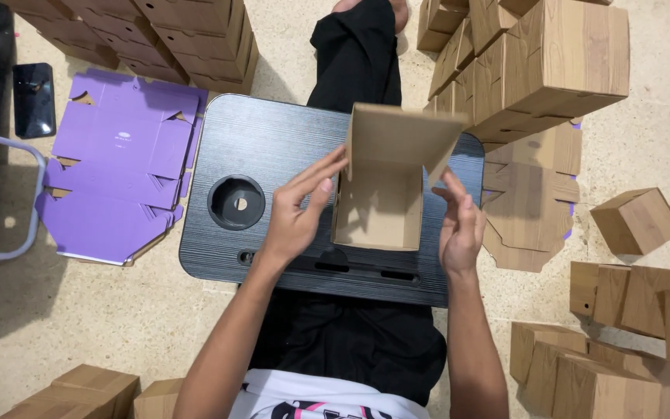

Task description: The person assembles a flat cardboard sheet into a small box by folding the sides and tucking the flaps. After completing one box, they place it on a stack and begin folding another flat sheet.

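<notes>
Left hand presses open-palmed at the box's nine o'clock wall, right hand flat at three (neither clenched); squeeze evenly, keeping the lid upright at twelve

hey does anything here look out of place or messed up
Nothing looks damaged or spilled. The half-folded cardboard box sits open on the black lap tray, lid flap up, between the left hand and right hand. One finished box lies tilted, apart from the stacks, on the floor.
</notes>
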